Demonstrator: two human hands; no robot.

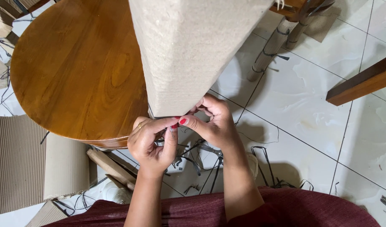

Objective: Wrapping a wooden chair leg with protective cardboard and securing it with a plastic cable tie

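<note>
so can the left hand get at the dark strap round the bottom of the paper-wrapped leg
Probably yes. The left hand is already at the strap by the wrapped leg, fingertips meeting the right hand; nothing blocks it.

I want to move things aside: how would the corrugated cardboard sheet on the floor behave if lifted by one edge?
The corrugated cardboard sheet would probably feel light for its size. Its ribs run one way, so it would likely flex or curl along them; its right part already bends. Lifted by an edge, it would probably sag.

A tall, tapering piece wrapped in grey-beige paper (188,50) stands upright at the edge of the round wooden tabletop. A thin dark strap (172,131) runs around its bottom end, pinched between fingertips.
</note>
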